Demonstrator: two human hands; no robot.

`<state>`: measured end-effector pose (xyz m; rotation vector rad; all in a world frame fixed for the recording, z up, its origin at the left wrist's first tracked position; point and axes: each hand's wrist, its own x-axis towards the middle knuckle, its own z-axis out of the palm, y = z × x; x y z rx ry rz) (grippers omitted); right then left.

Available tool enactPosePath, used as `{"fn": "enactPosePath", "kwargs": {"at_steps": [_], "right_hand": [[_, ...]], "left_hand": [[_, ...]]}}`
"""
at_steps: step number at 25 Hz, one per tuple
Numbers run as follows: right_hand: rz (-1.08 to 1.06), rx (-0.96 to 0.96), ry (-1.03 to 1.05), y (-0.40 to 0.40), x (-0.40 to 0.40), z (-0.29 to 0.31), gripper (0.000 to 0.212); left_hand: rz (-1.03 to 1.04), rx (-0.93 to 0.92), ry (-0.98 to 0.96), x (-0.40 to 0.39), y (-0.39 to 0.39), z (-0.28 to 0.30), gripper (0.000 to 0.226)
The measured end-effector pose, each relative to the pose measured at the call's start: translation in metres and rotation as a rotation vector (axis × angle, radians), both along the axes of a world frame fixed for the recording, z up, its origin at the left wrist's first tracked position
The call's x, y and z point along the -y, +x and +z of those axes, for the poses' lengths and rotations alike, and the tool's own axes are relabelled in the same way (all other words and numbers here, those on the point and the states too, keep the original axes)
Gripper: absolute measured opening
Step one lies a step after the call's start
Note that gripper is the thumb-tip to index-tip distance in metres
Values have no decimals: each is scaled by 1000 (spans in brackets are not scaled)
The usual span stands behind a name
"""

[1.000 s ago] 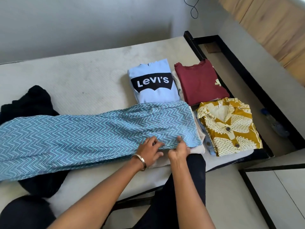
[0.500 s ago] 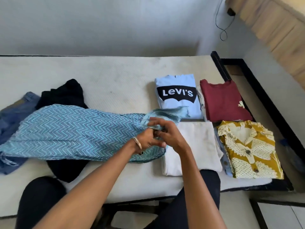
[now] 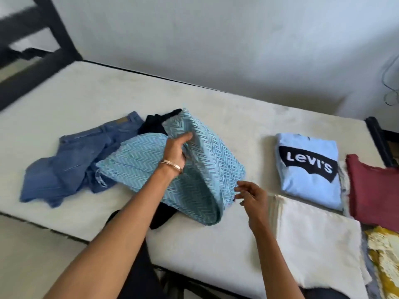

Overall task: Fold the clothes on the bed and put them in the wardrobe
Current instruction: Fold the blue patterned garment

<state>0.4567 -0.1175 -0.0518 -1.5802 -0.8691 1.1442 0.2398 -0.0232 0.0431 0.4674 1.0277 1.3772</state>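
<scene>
A blue zigzag-patterned garment (image 3: 207, 169) lies on the bed (image 3: 108, 93), doubled over into a loose fold. My left hand (image 3: 177, 152) grips its upper layer near the top of the fold, with a bangle on the wrist. My right hand (image 3: 252, 195) hovers with relaxed, spread fingers at the fold's lower right edge, fingertips at or just off the cloth. Crumpled blue jeans (image 3: 75, 160) and a black garment (image 3: 153, 124) lie unfolded to the left, partly under the zigzag garment.
Folded items sit at the right: a light blue Levi's shirt (image 3: 308, 169), a maroon top (image 3: 373, 190), a white piece (image 3: 313, 244) and a yellow patterned shirt (image 3: 384, 255). A black bed frame (image 3: 54, 39) rises at the far left. A wall runs behind the bed.
The zigzag garment's right end has been carried left and folded over itself. My left hand moved left holding it, my right hand let go, and the view swung left.
</scene>
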Motion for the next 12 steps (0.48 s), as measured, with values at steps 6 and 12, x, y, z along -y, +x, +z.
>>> {"fn": "enactPosePath", "kwargs": {"at_steps": [6,12], "right_hand": [[336,117,-103,-78,-27,-19,29],[468,314,-155,-103,-44,-41,31]], "left_hand": [[390,-137,-404,-1,-184,-72,5],[386,-169,-636,30,-211,-128,19]]}}
